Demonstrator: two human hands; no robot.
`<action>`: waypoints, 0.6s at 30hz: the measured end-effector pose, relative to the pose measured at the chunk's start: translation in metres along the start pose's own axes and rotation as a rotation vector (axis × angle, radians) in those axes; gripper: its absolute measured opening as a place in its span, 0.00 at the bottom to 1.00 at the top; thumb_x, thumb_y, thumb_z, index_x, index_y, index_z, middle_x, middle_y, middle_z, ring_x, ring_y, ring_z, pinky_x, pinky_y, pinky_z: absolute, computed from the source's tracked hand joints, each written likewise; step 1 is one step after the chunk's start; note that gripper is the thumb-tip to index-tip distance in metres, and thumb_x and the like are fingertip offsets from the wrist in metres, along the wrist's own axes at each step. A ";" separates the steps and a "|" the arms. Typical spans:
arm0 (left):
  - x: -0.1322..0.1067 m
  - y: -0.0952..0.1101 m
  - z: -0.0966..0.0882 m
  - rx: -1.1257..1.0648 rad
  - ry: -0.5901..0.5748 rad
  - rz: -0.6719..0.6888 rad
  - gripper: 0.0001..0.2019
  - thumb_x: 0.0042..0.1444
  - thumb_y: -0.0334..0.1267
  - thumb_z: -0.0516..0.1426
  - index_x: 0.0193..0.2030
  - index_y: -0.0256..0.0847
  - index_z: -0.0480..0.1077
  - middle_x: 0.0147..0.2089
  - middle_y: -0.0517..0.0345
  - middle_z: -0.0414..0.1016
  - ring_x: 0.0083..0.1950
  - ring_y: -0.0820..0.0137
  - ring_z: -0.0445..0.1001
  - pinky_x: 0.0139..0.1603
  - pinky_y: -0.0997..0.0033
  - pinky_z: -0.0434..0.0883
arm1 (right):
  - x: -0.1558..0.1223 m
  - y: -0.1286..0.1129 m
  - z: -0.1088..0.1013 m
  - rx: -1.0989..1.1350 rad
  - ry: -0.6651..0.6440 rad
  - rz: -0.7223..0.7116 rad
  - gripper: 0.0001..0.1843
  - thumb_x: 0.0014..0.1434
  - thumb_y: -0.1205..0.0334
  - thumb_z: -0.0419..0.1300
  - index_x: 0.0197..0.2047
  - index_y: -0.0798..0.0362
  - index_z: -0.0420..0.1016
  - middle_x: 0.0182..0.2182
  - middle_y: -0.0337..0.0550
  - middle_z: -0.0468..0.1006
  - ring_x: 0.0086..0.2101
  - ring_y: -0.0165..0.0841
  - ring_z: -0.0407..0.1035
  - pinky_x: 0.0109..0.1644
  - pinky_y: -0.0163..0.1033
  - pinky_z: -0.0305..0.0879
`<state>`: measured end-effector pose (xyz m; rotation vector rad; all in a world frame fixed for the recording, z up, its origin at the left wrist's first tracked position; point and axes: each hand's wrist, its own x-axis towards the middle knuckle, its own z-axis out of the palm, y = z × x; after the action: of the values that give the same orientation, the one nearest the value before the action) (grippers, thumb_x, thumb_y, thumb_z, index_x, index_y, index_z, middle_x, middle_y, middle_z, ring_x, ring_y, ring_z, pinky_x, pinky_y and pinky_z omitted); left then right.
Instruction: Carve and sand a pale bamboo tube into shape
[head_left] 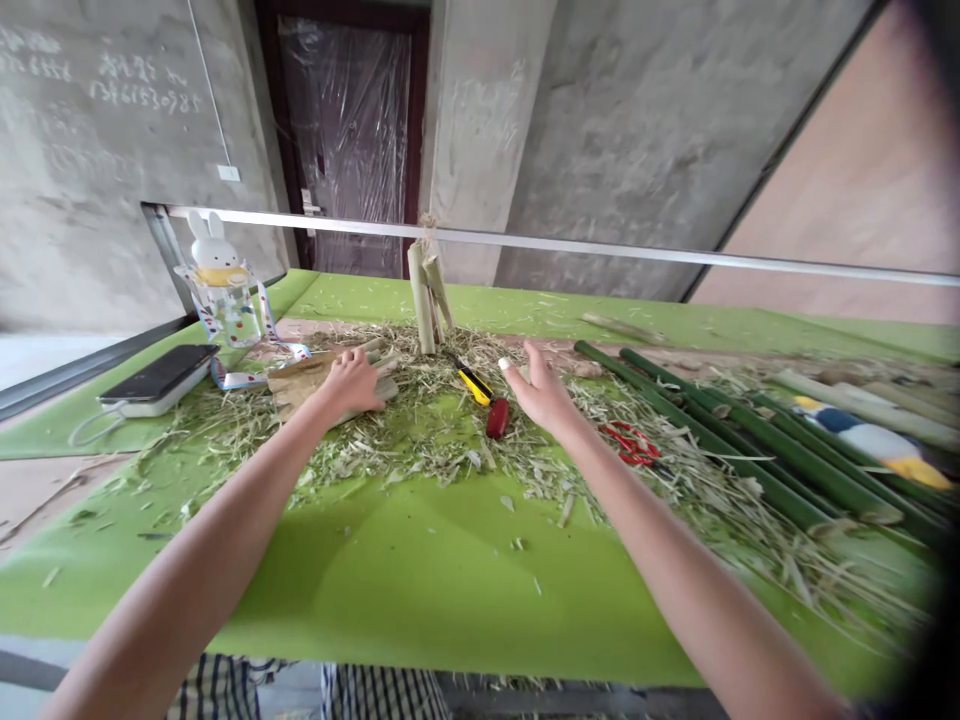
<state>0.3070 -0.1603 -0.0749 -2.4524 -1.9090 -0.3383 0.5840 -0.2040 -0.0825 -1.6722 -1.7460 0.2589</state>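
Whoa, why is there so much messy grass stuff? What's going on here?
A person is at a green mat covered in bamboo shavings. Their left hand rests on pale bamboo strips lying on brown paper. Their open right hand is beside a yellow utility knife. Green bamboo poles lie further right.

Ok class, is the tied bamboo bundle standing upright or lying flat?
Upright: the tied bamboo bundle stands on end among the bamboo shavings, its long pieces pointing up with the twine at their top.
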 end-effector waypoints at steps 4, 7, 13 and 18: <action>-0.006 0.005 -0.016 -0.381 0.106 -0.051 0.19 0.34 0.46 0.63 0.33 0.36 0.72 0.44 0.41 0.69 0.46 0.51 0.68 0.45 0.51 0.65 | -0.009 -0.008 0.004 0.014 0.018 -0.128 0.36 0.57 0.40 0.45 0.63 0.52 0.50 0.58 0.57 0.60 0.55 0.47 0.59 0.55 0.54 0.57; -0.013 0.010 -0.032 -0.782 0.124 0.061 0.18 0.37 0.42 0.63 0.37 0.38 0.70 0.38 0.47 0.73 0.38 0.61 0.72 0.39 0.59 0.69 | -0.017 -0.018 0.007 0.004 -0.050 -0.222 0.33 0.57 0.44 0.49 0.61 0.51 0.52 0.56 0.55 0.63 0.54 0.45 0.61 0.53 0.53 0.60; -0.022 0.041 -0.029 -1.024 0.130 0.438 0.18 0.38 0.32 0.63 0.40 0.38 0.67 0.43 0.49 0.74 0.39 0.67 0.73 0.37 0.67 0.70 | -0.027 -0.029 0.017 -0.065 -0.147 -0.433 0.38 0.55 0.54 0.57 0.64 0.53 0.44 0.59 0.57 0.57 0.54 0.44 0.59 0.54 0.52 0.60; -0.029 0.063 -0.030 -1.033 0.113 0.530 0.17 0.41 0.34 0.62 0.40 0.39 0.66 0.45 0.48 0.74 0.42 0.65 0.73 0.39 0.66 0.71 | -0.017 -0.018 0.022 -0.180 -0.126 -0.460 0.21 0.55 0.59 0.57 0.51 0.54 0.62 0.45 0.52 0.71 0.43 0.40 0.68 0.47 0.49 0.65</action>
<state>0.3564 -0.2082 -0.0436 -3.2148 -1.0388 -1.7078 0.5553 -0.2155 -0.0934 -1.3424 -2.2451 -0.0063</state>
